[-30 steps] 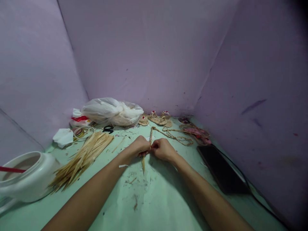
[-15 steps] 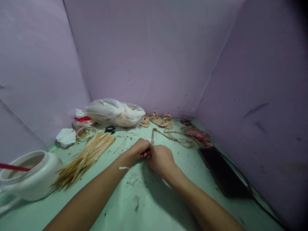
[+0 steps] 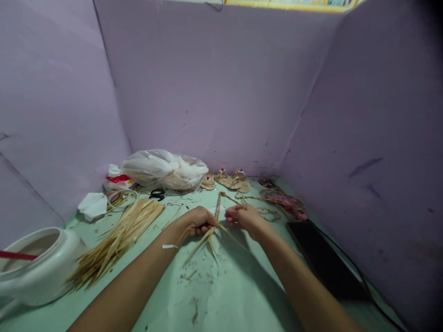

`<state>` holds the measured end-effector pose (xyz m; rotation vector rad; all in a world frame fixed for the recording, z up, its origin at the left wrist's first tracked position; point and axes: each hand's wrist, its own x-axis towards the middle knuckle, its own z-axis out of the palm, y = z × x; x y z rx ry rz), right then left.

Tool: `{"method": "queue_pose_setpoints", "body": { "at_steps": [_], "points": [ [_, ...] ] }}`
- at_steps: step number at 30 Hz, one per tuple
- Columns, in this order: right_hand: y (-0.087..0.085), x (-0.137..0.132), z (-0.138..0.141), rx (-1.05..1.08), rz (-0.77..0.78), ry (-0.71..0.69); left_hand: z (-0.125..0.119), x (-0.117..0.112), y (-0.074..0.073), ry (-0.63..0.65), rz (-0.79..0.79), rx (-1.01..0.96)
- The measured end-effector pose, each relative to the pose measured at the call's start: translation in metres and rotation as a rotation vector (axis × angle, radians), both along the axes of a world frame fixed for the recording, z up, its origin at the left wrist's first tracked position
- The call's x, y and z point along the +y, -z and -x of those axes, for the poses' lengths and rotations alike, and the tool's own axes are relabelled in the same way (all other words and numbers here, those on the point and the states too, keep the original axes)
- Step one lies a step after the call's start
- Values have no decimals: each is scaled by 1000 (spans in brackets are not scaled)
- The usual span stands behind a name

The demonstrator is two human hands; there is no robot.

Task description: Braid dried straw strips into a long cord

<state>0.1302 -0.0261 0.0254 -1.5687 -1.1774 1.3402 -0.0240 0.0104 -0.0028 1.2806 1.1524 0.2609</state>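
My left hand (image 3: 199, 222) is closed, pinching the lower end of a braided straw cord (image 3: 218, 205). Below the pinch, loose straw strands (image 3: 211, 243) fan out over the table, one of them slanting off to the right. My right hand (image 3: 246, 218) is just right of the cord, its fingers loosely bent and apart from the strands, with nothing visible in them. From its upper bend, the cord runs back to the right across the tabletop. A sheaf of flat dry straw (image 3: 119, 240) lies left of my left forearm.
A white pot (image 3: 51, 272) with a red stick stands at the left edge. Behind are a tied plastic bag (image 3: 162, 168), black-handled scissors (image 3: 158, 194) and small woven straw pieces (image 3: 230, 180). A dark flat device (image 3: 325, 258) with a cable lies on the right.
My hands were together at the cord; the right has come away to the upper right and the loose strands now show. The view has tilted up slightly.
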Motion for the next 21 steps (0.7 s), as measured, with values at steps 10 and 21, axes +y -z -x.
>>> {"method": "queue_pose_setpoints", "body": {
  "at_steps": [10, 21],
  "points": [
    [22, -3, 16, -28, 129, -158, -7, -13, -14, 22, -140, 169],
    [36, 0, 18, -114, 41, -148, -17, -29, -38, 27, -558, 666]
  ]
}}
